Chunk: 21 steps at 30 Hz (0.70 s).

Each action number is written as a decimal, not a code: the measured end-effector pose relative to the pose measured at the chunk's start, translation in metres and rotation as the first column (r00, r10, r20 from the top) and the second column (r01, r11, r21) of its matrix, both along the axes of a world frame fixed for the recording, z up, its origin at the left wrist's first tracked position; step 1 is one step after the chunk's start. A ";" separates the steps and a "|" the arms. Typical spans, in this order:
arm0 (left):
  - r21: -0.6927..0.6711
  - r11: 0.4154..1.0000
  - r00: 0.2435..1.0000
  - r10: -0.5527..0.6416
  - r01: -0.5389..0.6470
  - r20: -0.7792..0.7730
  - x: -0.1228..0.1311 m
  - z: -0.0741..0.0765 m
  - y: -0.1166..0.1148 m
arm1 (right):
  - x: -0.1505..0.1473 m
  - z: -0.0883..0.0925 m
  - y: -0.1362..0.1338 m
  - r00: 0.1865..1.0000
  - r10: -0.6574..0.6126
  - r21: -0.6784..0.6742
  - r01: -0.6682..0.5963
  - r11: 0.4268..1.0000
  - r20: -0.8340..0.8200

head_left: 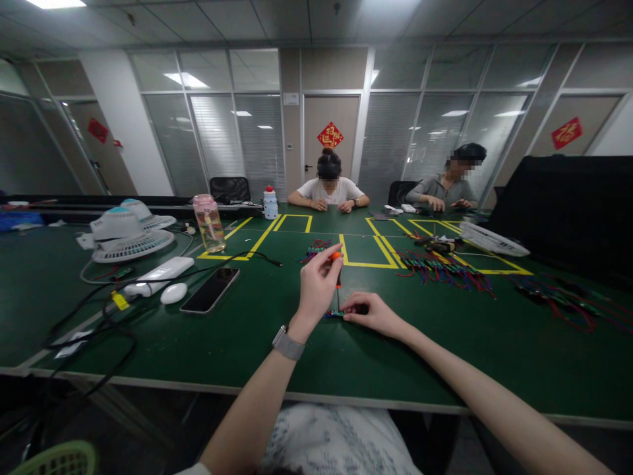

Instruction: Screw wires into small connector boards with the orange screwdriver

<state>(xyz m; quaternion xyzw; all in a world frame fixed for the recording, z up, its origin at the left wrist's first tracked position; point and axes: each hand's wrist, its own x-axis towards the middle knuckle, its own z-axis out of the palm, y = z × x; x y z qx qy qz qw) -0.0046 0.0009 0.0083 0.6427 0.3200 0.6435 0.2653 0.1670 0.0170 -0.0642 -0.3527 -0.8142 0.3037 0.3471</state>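
My left hand (316, 284), with a watch on its wrist, is raised over the green table (277, 356) and pinches the orange top of a small screwdriver (337, 264) that stands upright. My right hand (373, 313) lies low on the table with its fingers pressed on a small wired part (341, 313) at the screwdriver's tip. A bundle of coloured wires (314, 251) lies just beyond my hands.
To the left lie a dark phone (210, 291), a white mouse (173, 293), black cables (99, 316), two fans (129, 236) and a pink-capped bottle (209, 224). More wire bundles (445, 269) lie to the right. Two people sit at the far side.
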 end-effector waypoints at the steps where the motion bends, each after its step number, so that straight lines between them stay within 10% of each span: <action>1: 0.034 0.998 0.998 0.051 -0.050 -0.032 -0.001 0.000 -0.001 | 0.000 0.000 0.000 1.000 -0.001 -0.001 0.001 1.000 0.001; 5: 0.079 0.981 0.978 0.185 -0.178 -0.093 -0.003 0.000 0.000 | 0.000 -0.001 0.001 1.000 0.003 -0.001 -0.003 1.000 0.006; 12: -0.067 0.997 0.998 -0.042 0.045 0.052 0.000 -0.002 0.005 | 0.000 0.000 0.000 1.000 -0.014 0.014 0.014 1.000 0.021; 21: 0.053 0.994 0.994 0.097 -0.094 -0.055 -0.002 0.001 0.001 | -0.001 0.002 -0.008 0.997 -0.037 0.165 0.026 0.986 0.065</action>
